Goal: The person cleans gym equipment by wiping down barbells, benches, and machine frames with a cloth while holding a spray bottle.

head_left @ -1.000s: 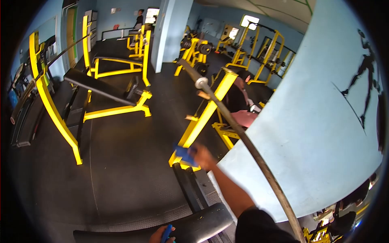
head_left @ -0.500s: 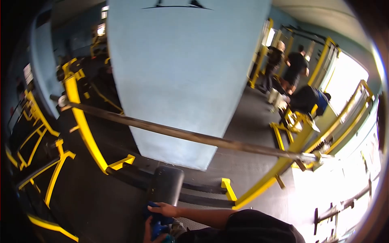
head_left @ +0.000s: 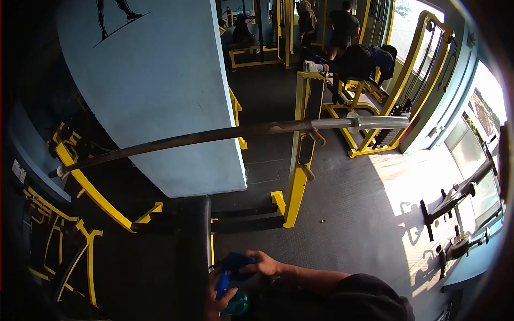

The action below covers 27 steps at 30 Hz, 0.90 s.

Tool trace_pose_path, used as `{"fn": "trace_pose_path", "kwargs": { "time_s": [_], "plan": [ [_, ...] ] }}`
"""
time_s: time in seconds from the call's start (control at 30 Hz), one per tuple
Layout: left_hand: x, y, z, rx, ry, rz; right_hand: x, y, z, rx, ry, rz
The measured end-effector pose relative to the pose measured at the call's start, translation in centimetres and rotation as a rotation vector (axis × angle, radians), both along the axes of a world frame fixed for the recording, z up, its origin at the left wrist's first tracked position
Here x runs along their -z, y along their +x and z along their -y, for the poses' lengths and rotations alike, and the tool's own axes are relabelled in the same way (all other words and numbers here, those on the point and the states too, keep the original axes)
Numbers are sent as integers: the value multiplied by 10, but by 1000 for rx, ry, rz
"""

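Observation:
Low in the view, my left hand (head_left: 215,300) is wrapped round a spray bottle with a blue trigger top (head_left: 223,284) and a greenish body (head_left: 237,303). Just right of and above it, my right hand (head_left: 262,264) grips a dark blue cloth (head_left: 238,263), which hangs close to the bottle's top. Both hands are beside the black padded bench (head_left: 199,230). A long metal barbell (head_left: 214,137) rests across the yellow rack uprights beyond the hands, with no plates on it.
A yellow upright (head_left: 297,198) holds the bar's right part. A light blue pillar (head_left: 155,96) stands behind the bar. Several people are at the back, one bent over a yellow machine (head_left: 369,96). Black racks (head_left: 452,206) stand at the right, near sunlit floor.
The view has swung right. My right hand, earlier out at the rack's yellow upright with the cloth, has come back beside my left hand and the bottle.

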State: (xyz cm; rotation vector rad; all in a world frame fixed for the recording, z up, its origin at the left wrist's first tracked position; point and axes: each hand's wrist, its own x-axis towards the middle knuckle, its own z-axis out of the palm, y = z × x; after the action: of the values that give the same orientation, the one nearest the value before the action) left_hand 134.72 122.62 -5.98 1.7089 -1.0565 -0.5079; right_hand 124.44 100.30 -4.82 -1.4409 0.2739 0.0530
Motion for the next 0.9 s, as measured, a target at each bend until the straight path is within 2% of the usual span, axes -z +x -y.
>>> {"fn": "trace_pose_path", "kwargs": {
  "time_s": [0.03,0.07,0.1,0.17,0.2,0.27,0.3,0.33,0.37,0.43,0.5,0.57,0.6,0.63,0.7,0.73,0.8,0.87,0.9],
  "plan": [
    [-1,-10,4,43,-42,-115,-10,-13,-2,-9,193,-22],
    [-5,-19,9,85,-88,-231,-3,-20,-4,34,194,-23],
    [-14,-29,13,89,-86,-228,7,-28,-4,38,195,-19],
    [-30,-44,16,149,-54,-337,27,-43,-8,269,397,-206],
    [-24,-50,14,175,-38,-421,11,-52,-6,346,525,-301],
    [13,-52,7,192,-57,-361,11,-74,-5,467,203,-182],
    [29,-67,-4,192,-55,-310,1,-86,0,523,-98,-66],
    [20,-77,-8,154,-66,-340,-15,-88,11,555,-388,69],
    [15,-87,-16,116,-74,-377,-36,-83,31,602,-855,279],
    [10,-100,-24,142,-82,-591,-86,-65,76,746,-1509,519],
    [17,-112,-23,92,-102,-652,-121,-42,114,757,-1912,499],
    [28,-123,-16,105,-80,-707,-124,-9,152,471,-2076,144],
    [31,-128,-12,75,-99,-729,-108,8,183,426,-2081,165],
    [32,-130,-7,31,-36,-699,-81,27,222,399,-2000,-113],
    [40,-133,6,-46,10,-686,-65,60,256,333,-1920,-357],
    [44,-135,12,-75,-32,-699,-58,72,270,299,-2256,-435],
    [42,-146,28,-123,-61,-740,-46,89,280,217,-2589,-498],
    [29,-140,39,-186,-38,-838,-35,98,273,-285,-2100,-708],
    [26,-137,47,-189,-38,-824,-6,93,276,-417,-2103,-661]
  ]
}}
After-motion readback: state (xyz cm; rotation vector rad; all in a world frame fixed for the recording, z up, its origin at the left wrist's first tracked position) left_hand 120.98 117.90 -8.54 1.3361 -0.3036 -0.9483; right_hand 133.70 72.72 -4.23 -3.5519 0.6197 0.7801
